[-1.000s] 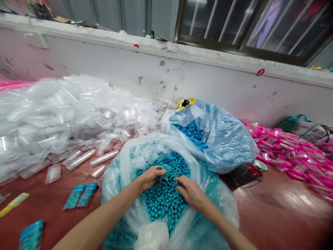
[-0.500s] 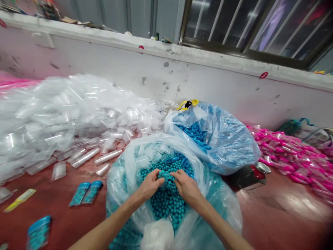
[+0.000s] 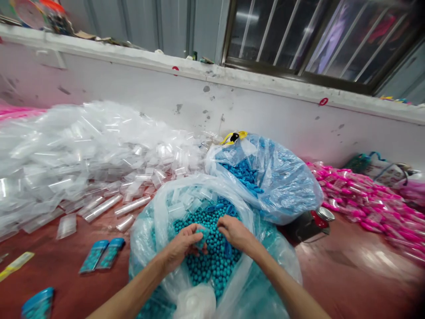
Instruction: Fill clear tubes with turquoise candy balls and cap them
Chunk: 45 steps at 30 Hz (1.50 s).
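My left hand (image 3: 186, 243) is closed round a small clear plastic container (image 3: 201, 235) with teal beads in it. To its right, my right hand (image 3: 235, 231) is pinched just above the beads; whether anything is between its fingertips I cannot make out. Both hands are over a large clear bag (image 3: 159, 212) of teal beads (image 3: 212, 261). Several empty clear containers (image 3: 189, 197) lie at the far side inside this bag. Blue plastic caps (image 3: 228, 249) rest among the beads below my right hand.
A bag of blue caps (image 3: 244, 175) stands behind. Clear containers (image 3: 83, 150) are heaped at left. Bead-filled containers (image 3: 94, 257) and a yellow cutter (image 3: 16, 265) lie on the red table (image 3: 83, 294). At right are a dark tin (image 3: 302, 226) and pink packs (image 3: 361, 195).
My hands have moved apart. The left has drawn left and down with the bead container, while the right has come off it. The view has shifted slightly.
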### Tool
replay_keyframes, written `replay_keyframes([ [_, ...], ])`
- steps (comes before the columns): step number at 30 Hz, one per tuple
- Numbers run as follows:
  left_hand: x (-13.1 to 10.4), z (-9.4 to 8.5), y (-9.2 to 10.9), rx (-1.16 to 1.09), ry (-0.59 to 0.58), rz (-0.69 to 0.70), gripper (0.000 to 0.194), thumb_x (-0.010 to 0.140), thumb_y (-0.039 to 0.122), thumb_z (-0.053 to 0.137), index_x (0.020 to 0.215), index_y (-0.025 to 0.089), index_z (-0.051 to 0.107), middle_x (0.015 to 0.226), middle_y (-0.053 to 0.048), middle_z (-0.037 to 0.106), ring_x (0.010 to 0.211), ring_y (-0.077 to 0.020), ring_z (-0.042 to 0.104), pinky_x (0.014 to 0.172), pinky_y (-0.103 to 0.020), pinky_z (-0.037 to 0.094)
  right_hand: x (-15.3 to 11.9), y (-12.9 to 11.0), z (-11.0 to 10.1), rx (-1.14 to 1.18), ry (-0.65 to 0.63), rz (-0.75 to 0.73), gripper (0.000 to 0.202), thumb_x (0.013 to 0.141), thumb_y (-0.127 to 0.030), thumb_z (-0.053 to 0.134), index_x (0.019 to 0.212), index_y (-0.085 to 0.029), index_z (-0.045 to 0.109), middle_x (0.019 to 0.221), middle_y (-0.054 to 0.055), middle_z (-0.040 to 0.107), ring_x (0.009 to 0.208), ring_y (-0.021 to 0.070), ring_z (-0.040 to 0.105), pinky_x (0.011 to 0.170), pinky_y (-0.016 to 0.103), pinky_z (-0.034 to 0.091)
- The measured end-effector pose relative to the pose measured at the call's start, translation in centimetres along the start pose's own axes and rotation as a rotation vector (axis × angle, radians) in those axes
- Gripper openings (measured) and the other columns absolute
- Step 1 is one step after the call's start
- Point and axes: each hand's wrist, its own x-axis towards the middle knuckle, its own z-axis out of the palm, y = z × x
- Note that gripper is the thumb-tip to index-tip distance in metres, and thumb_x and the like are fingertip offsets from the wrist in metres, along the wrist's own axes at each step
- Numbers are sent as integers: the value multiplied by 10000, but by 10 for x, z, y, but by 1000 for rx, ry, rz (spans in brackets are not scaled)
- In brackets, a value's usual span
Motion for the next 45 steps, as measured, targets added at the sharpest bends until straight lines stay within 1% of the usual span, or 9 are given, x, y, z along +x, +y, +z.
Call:
replay_keyframes([
  [3, -5, 2, 3, -139, -43, -7, 227, 714, 298, 580, 865, 167, 472, 728, -36, 631, 716, -173, 633, 543, -211, 401, 29, -2, 7, -302, 99, 47, 153, 812, -162, 477, 941, -189, 554, 977, 58, 571, 891, 175, 524, 706, 252, 385],
  [10, -4, 3, -6, -109, 19, -3, 229, 724, 349, 542, 808, 168, 430, 634, -17, 613, 576, -161, 627, 445, -193, 358, 41, -8, 20, -373, 61, 27, 89, 800, -217, 526, 818, -145, 574, 887, 101, 606, 906, 239, 530, 767, 339, 382],
  [17, 8, 7, -18, 110, 171, 17, 309, 682, 352, 544, 915, 188, 424, 597, 57, 536, 450, -94, 553, 366, -159, 322, 1, -13, 18, 2, 80, 29, 286, 870, -287, 426, 1117, -175, 515, 969, 66, 652, 910, 182, 593, 782, 281, 433],
  [22, 6, 7, -19, 209, 143, 20, 244, 685, 298, 518, 883, 193, 423, 600, 68, 514, 395, -67, 504, 340, -154, 303, -15, -14, 28, 349, 34, -16, 386, 861, -223, 368, 1230, -168, 467, 1135, 90, 588, 1019, 185, 548, 884, 341, 418],
  [26, 4, 10, -19, 265, 87, 37, 229, 697, 282, 517, 887, 196, 421, 643, 63, 526, 372, -53, 486, 324, -152, 278, -24, -9, 25, 449, 70, 1, 366, 821, -191, 430, 1173, -208, 527, 914, 36, 670, 790, 170, 621, 763, 333, 490],
  [29, 3, 15, -17, 199, 90, 46, 288, 716, 324, 523, 952, 196, 418, 627, 62, 527, 368, -58, 492, 329, -156, 273, -29, -10, 25, 327, 225, -56, 349, 822, -177, 437, 1152, -201, 545, 1030, 75, 632, 947, 193, 576, 842, 355, 454],
  [33, -1, 21, -15, 74, 63, 81, 410, 707, 399, 558, 1036, 185, 438, 623, 53, 531, 369, -52, 485, 332, -157, 264, -34, -17, 26, 362, 254, -135, 365, 862, -169, 359, 1196, -209, 503, 1110, 85, 594, 999, 177, 551, 857, 338, 450],
  [39, -3, 30, -14, 66, 127, 100, 486, 686, 418, 572, 1080, 169, 434, 614, 48, 534, 345, -50, 467, 313, -158, 261, -34, -24, 25, 573, 385, 47, 266, 814, -182, 450, 1008, -222, 629, 908, 32, 658, 786, 157, 598, 745, 296, 481],
  [45, -6, 39, -9, 50, 187, 106, 578, 679, 415, 584, 1166, 158, 409, 539, 67, 498, 331, -53, 439, 315, -171, 243, -33, -32, 21, 562, 407, 58, 247, 816, -195, 443, 947, -222, 650, 819, 26, 659, 726, 153, 592, 691, 280, 482],
])
